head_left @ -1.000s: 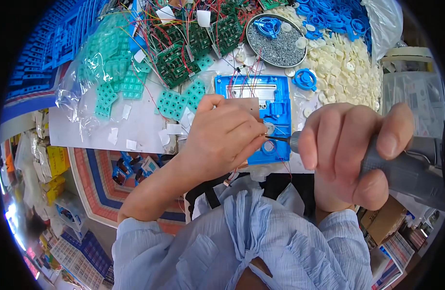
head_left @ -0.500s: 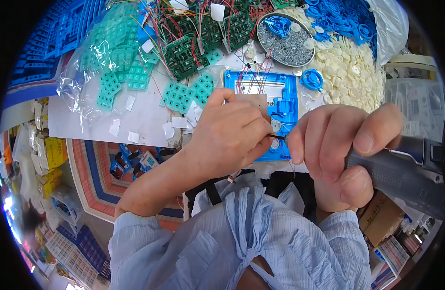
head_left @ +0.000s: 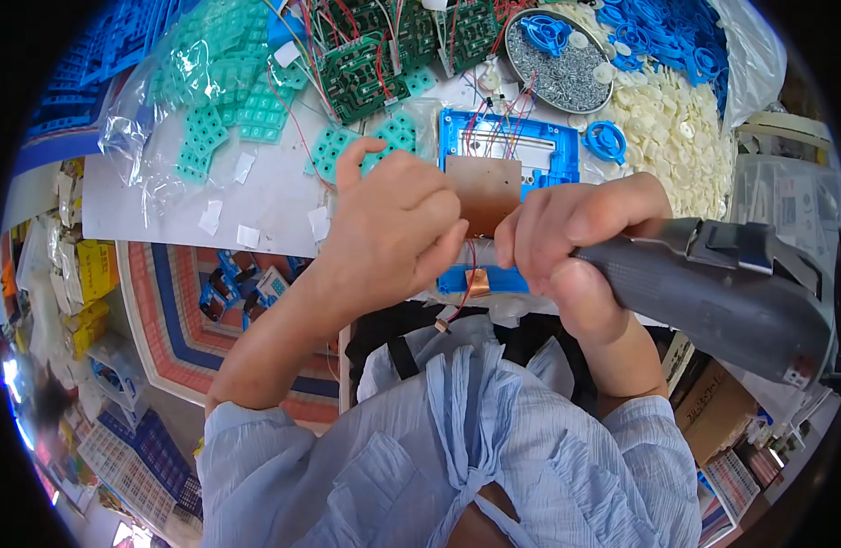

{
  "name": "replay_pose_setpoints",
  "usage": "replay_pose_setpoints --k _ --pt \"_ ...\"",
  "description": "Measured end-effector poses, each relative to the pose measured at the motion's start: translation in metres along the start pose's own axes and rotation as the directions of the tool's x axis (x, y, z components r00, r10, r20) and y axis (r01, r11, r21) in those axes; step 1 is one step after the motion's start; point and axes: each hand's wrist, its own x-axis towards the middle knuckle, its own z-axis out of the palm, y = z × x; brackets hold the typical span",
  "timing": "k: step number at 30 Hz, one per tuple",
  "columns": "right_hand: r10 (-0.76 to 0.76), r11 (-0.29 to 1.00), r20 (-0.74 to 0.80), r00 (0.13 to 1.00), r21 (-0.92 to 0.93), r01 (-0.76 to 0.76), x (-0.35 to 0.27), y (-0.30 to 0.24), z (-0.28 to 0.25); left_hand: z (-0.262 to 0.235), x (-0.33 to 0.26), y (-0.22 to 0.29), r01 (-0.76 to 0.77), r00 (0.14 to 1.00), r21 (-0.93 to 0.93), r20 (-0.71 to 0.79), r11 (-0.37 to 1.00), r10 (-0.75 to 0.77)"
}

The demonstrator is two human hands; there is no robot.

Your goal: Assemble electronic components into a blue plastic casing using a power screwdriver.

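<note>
My right hand is wrapped round a black electric screwdriver, tilted with its body toward the right edge. Its tip end is by the lower edge of a brown circuit board, mostly hidden by my fingers. That board lies over a blue plastic housing with thin red and white wires at its far side. Left of the board is my left hand, one finger raised, the others curled with the thumb close to them; anything between them is hidden. A red wire and a small copper-coloured piece show at the housing's near edge.
Green circuit boards with wires and teal rubber keypads lie at the far left. A round tray of screws, a blue ring part and a heap of cream discs are at the right. White paper pieces are scattered about.
My left hand has moved left, off the board and away from the screwdriver's tip. My right hand has shifted left with the screwdriver, over the housing's near right part.
</note>
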Motion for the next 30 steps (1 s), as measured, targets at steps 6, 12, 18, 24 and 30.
replay_pose_setpoints --k 6,12,18,24,30 --pt "0.046 0.998 -0.049 0.998 -0.032 -0.048 -0.001 0.003 0.01 0.006 -0.01 0.002 -0.019 0.999 -0.029 0.044 0.999 0.02" --pt "0.054 0.98 0.017 0.998 -0.195 -0.05 -0.006 0.003 0.012 0.012 -0.014 0.003 0.032 0.999 -0.019 0.014 0.999 -0.032" --pt "0.032 0.999 -0.007 0.999 0.029 -0.032 0.008 -0.022 0.002 0.014 -0.008 0.012 0.091 0.995 -0.09 -0.02 0.992 -0.093" --pt "-0.003 0.984 0.046 0.999 0.18 -0.006 0.007 -0.029 -0.015 0.025 -0.001 0.013 0.051 0.997 -0.193 -0.051 0.98 -0.062" --pt "-0.088 0.987 -0.068 0.994 0.129 0.096 0.017 -0.004 -0.029 0.022 0.048 -0.005 -0.044 0.998 -0.14 -0.041 0.989 0.038"
